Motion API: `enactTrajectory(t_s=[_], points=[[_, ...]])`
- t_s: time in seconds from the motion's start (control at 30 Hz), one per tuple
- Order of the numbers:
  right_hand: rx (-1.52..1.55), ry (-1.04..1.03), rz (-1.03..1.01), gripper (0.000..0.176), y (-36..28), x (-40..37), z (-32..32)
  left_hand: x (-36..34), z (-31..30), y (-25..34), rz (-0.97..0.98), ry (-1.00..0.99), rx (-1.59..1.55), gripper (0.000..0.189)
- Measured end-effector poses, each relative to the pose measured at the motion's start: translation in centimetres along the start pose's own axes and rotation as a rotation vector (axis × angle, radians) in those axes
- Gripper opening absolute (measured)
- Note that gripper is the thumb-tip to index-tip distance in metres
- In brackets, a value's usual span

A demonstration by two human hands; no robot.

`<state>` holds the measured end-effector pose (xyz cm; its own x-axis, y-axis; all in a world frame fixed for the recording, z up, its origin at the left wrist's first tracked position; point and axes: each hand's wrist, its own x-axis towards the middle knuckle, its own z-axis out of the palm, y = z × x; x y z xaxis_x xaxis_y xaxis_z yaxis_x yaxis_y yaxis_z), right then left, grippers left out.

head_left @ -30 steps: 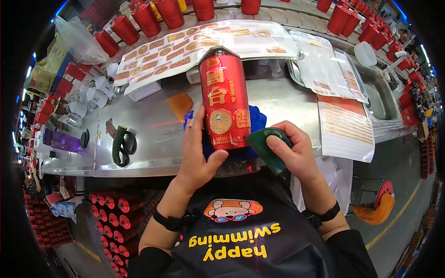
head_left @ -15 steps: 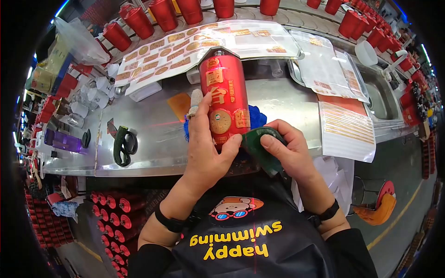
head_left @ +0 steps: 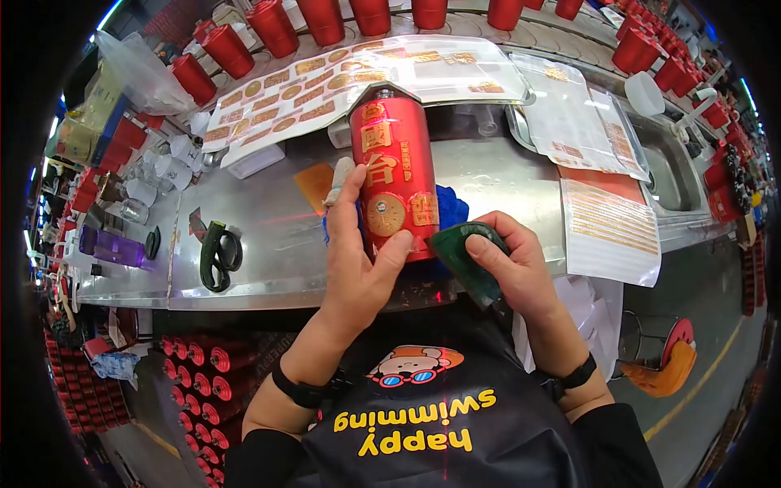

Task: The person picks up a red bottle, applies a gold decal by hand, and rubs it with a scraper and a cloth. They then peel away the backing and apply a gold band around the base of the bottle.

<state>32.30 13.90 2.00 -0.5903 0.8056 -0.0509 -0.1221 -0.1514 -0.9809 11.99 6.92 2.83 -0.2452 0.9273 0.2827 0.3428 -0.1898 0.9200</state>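
A red bottle (head_left: 396,171) with gold characters and a round gold emblem lies in front of me, its neck pointing away. My left hand (head_left: 358,244) is wrapped around its left side and near end, the thumb pressed on the lower face. One finger of that hand wears a whitish cover. My right hand (head_left: 512,256) pinches a dark green scraper (head_left: 466,259) between thumb and fingers, its edge right at the bottle's lower right side. A blue cloth (head_left: 450,208) shows beneath and beside the bottle.
Sheets of gold decals (head_left: 301,96) lie behind the bottle, and a striped gold sheet (head_left: 610,228) sits at the right by a sink (head_left: 677,183). A dark green strap (head_left: 216,254) rests on the metal table (head_left: 268,268) at left. Red bottles (head_left: 321,18) line a conveyor at the back.
The bottle has turned slightly, shifting its markings leftward. My left thumb has slid a little left, and the scraper sits more upright in my right hand. The red bottles behind have moved right.
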Motion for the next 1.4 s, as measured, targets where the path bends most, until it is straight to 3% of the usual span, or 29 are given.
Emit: enactTrajectory(t_s=[0.4,0.5,0.7,1.0,1.1,1.2,1.3,1.4], points=[[0.096,-0.017,0.016,0.02,0.2,0.3,0.1,0.6,1.3,0.0,0.172,0.073,0.262,0.077],[0.055,0.014,0.01,0.019,-0.1,0.1,-0.3,0.3,1.0,-0.4,0.095,0.058,0.071,0.077],[0.071,0.015,-0.035,0.018,-0.5,0.5,0.7,0.3,1.0,-1.1,0.061,0.114,0.013,0.08],[-0.039,0.082,-0.085,0.021,-0.8,0.1,0.2,-0.5,-0.4,-1.0,0.161,-0.044,0.096,0.088],[-0.172,0.098,-0.176,0.023,-0.8,0.2,0.3,-1.2,-1.2,-1.5,0.352,-0.027,0.491,0.095],[-0.179,0.105,-0.218,0.025,-0.6,0.3,0.6,-1.2,-2.0,-3.6,0.277,-0.018,0.592,0.095],[-0.176,0.099,-0.21,0.025,-0.9,0.1,0.8,-1.1,-3.0,-2.0,0.395,-0.032,0.847,0.091],[-0.205,0.054,-0.166,0.023,-1.4,-0.3,0.7,-1.1,-3.0,-1.8,0.401,0.0,0.757,0.087]])
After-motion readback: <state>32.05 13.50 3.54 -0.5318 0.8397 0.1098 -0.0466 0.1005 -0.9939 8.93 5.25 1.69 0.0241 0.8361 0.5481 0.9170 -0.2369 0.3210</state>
